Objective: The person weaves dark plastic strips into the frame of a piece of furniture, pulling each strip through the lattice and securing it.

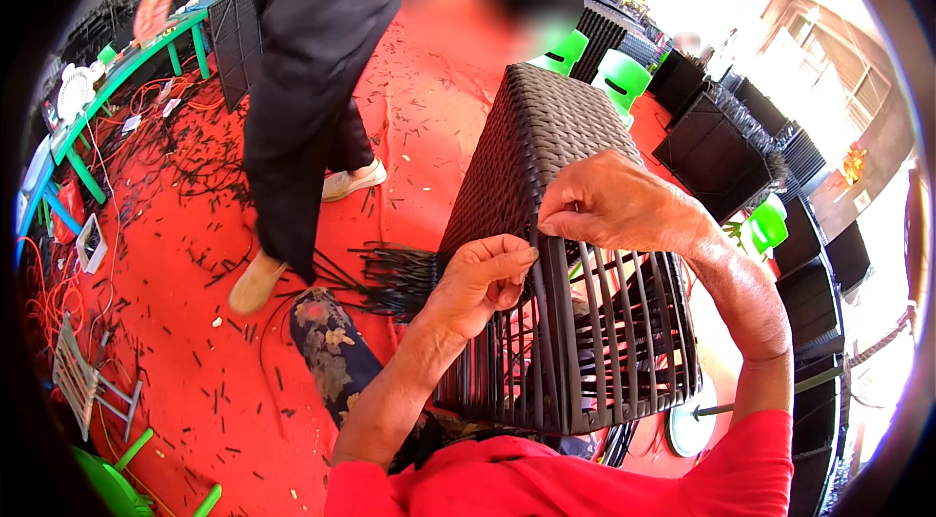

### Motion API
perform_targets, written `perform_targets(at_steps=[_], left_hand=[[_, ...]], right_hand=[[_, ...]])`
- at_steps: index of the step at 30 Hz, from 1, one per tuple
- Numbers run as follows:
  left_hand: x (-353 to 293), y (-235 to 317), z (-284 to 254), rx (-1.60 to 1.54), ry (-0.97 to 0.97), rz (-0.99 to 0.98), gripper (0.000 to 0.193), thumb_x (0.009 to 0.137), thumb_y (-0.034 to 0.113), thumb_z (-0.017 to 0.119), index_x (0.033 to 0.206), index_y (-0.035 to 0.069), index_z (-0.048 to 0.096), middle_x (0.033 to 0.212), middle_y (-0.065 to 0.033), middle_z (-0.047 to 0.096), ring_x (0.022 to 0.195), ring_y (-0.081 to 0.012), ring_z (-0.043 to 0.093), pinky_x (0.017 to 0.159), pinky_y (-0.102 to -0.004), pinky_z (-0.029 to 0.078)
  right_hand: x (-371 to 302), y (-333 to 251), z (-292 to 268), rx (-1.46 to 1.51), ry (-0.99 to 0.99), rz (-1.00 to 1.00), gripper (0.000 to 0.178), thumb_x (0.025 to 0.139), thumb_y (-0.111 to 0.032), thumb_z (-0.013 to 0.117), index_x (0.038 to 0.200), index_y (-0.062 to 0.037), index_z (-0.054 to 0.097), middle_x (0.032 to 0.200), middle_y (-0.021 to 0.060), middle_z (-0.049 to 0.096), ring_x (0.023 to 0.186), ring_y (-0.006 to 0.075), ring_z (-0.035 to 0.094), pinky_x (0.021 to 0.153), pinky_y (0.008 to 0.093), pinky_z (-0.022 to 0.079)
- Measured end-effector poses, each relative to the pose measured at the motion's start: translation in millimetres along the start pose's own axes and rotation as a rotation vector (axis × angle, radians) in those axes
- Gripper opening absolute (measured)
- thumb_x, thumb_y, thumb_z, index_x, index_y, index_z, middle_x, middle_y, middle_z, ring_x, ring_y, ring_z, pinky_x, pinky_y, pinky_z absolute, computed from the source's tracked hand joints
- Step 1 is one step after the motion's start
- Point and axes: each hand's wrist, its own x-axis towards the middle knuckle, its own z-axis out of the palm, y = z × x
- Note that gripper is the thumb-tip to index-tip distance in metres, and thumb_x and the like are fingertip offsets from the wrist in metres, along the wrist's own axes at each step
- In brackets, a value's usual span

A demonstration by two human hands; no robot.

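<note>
- Red sleeves (546,488) fill the lower edge at 6 o'clock; both of the person's forearms rise from there.
- A dark wicker basket (546,225), box-shaped, lies tilted across the lap at the centre. Its far part is tightly woven; the near part at 5 o'clock is bare upright ribs with gaps between them.
- The left hand (483,278) sits just left of centre, at the edge where the weave ends. Its grip is clenched, thumb and fingers pinching a dark strand (534,259) against the ribs.
- The right hand (614,203) comes over the basket from 3 o'clock, touching the same edge. Its grip is pinched shut on the strand, fingertips just beside the left thumb.
- A leg in flowered cloth (327,351) shows at 7 o'clock, below the left forearm.
- Loose dark strands (390,278) fan out from the basket toward 9 o'clock, lying on the red floor (195,322), which is littered with short cut bits.
- Another person in black trousers (302,98) stands at 11 o'clock, a hand (154,5) resting on a green worktop (127,69) at 10 o'clock.
- Green stools (624,78) stand at 1 o'clock behind the basket.
- More dark woven boxes (721,147) stand in a row from 1 to 3 o'clock.
</note>
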Motion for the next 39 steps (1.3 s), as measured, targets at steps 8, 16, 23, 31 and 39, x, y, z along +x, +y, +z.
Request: perform_targets(at_steps=[8,16,23,31,39], left_hand=[[-4,-3,7,0.717,0.133,0.352,0.030,0.085,0.016,0.056,0.110,0.001,0.053,0.066,0.0040,0.049,0.048,-0.0022,0.043,0.042,-0.0160,0.034],[5,14,-7,0.443,-0.069,0.148,0.016,0.084,0.017,0.056,0.082,0.002,0.059,0.060,0.0026,0.051,0.043,-0.0034,0.041,0.039,-0.0163,0.030],[6,-12,-68,0.191,0.028,0.040,0.019,0.083,0.020,0.057,0.072,0.004,0.056,0.059,0.0012,0.050,0.042,-0.0044,0.039,0.039,-0.0174,0.029],[-5,-31,-101,-0.264,-0.122,0.091,0.015,0.084,0.018,0.055,0.076,0.005,0.055,0.062,0.0005,0.051,0.047,-0.0070,0.043,0.043,-0.0200,0.031],[-11,-25,-83,-0.077,-0.161,0.047,0.049,0.089,0.040,0.040,0.108,-0.003,0.054,0.058,-0.0028,0.051,0.038,-0.0081,0.040,0.035,-0.0195,0.032]], right_hand=[[-5,15,8,0.141,-0.015,-0.010,0.012,0.075,-0.013,0.062,0.080,-0.0024,0.062,0.075,0.0091,0.060,0.070,0.0216,0.060,0.062,0.0318,0.045],[-6,15,15,0.129,0.101,-0.005,0.012,0.073,-0.011,0.066,0.081,-0.0036,0.060,0.073,0.0071,0.057,0.067,0.0169,0.055,0.059,0.0288,0.043],[14,23,19,0.089,0.139,-0.034,0.009,0.077,-0.010,0.062,0.082,-0.0028,0.061,0.073,0.0030,0.058,0.067,0.0122,0.054,0.059,0.0251,0.043],[53,0,41,-0.408,-0.190,-0.256,0.019,0.075,-0.022,0.062,0.089,-0.0089,0.064,0.078,0.0043,0.062,0.071,0.0221,0.055,0.064,0.0336,0.045],[63,-13,32,-0.342,-0.179,-0.208,0.013,0.072,-0.020,0.055,0.076,-0.0105,0.063,0.068,0.0097,0.059,0.072,0.0277,0.057,0.062,0.0410,0.044]])
